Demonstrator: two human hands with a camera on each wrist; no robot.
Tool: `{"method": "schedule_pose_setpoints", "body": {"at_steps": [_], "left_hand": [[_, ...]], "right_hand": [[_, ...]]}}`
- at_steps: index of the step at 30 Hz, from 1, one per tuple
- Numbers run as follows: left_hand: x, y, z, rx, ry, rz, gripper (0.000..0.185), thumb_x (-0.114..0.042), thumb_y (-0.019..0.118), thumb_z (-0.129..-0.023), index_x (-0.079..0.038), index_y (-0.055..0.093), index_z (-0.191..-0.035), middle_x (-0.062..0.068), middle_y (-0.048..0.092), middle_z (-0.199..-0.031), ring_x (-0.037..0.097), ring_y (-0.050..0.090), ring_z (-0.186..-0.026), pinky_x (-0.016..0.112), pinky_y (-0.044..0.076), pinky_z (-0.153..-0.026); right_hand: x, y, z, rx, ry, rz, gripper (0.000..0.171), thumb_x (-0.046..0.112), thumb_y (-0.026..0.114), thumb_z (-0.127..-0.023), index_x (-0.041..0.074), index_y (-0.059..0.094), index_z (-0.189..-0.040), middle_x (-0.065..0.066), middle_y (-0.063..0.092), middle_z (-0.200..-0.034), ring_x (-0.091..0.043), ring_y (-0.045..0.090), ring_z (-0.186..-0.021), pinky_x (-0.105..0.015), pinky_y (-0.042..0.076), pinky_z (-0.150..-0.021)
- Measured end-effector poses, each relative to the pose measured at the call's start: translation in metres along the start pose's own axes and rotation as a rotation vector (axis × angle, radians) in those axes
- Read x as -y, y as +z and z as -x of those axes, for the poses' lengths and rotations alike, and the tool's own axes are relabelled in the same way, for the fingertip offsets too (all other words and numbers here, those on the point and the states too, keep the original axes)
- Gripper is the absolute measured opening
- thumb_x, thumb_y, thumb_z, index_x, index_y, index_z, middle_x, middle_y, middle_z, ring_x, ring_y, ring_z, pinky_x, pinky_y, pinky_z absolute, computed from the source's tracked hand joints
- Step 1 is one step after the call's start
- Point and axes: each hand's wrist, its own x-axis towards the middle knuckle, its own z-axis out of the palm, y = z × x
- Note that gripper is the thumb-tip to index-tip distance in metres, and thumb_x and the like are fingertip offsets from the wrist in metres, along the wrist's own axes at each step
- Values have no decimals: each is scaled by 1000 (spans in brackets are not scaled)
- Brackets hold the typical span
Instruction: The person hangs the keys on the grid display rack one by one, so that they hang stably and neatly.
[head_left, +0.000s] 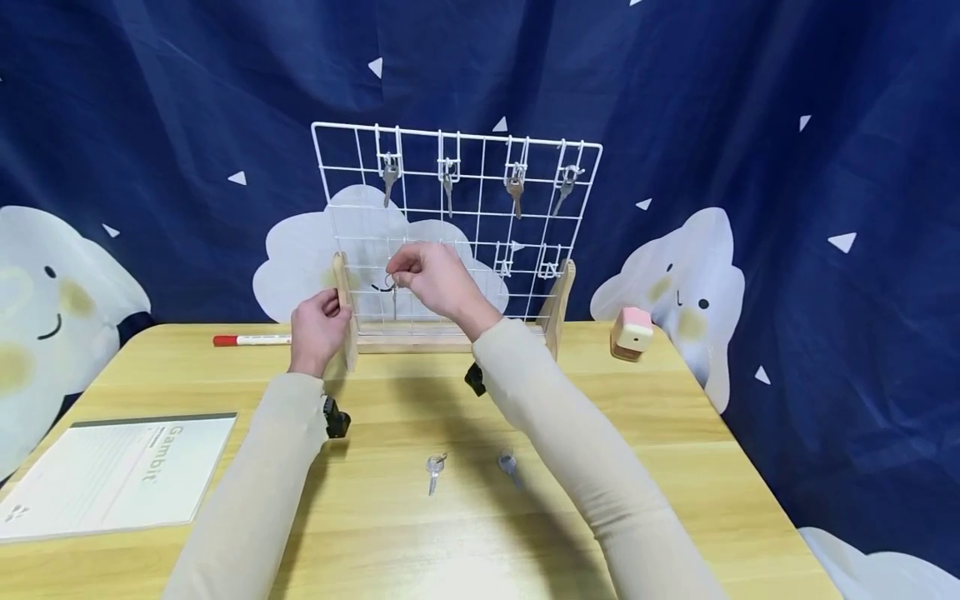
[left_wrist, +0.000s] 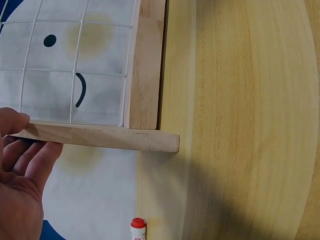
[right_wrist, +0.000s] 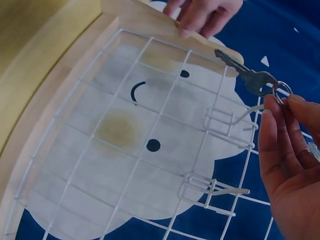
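My right hand [head_left: 442, 283] pinches the metal ring [right_wrist: 282, 95] of a silver key [right_wrist: 245, 73] between thumb and fingers, in front of the white wire grid rack [head_left: 480, 212]. In the right wrist view, two white wire hooks [right_wrist: 227, 122] on the grid are close to that key, which is apart from them. My left hand [head_left: 318, 332] grips the rack's left wooden upright [left_wrist: 100, 137], thumb on one side and fingers on the other. Several keys [head_left: 515, 190] hang from hooks along the upper row. Two more hooks [head_left: 550, 262] at lower right carry no key.
Two keys with rings lie on the table, one key [head_left: 434, 472] near the middle and another key [head_left: 508, 467] right of it. A notebook [head_left: 127, 475] lies at left, a red-capped marker [head_left: 258, 340] behind it. A pink and cream block-shaped object [head_left: 632, 333] stands at back right.
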Motion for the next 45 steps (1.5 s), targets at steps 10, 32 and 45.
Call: {"method": "schedule_pose_setpoints", "body": {"at_steps": [10, 32, 45], "left_hand": [[1, -3, 1, -10, 18, -7, 43, -8, 55, -97, 8, 52, -136, 25, 58, -129, 32, 58, -119, 35, 49, -99], [2, 0, 3, -15, 4, 4, 43, -6, 56, -96, 8, 51, -136, 25, 58, -129, 32, 59, -118, 34, 51, -97], [3, 2, 1, -25, 23, -7, 42, -7, 56, -96, 7, 54, -135, 24, 60, -127, 31, 60, -117, 34, 51, -96]], "right_hand": [[-4, 2, -17, -19, -12, 161, 11, 8, 63, -96, 10, 74, -97, 1, 68, -95, -10, 61, -87, -15, 48, -79], [-17, 2, -7, -48, -14, 137, 11, 8, 64, -95, 5, 72, -101, 0, 65, -99, -11, 61, -90, -18, 48, -82], [-24, -11, 37, -304, -268, 220, 18, -2, 66, -88, 5, 71, -104, -5, 64, -113, -22, 53, -116, -21, 35, -106]]}}
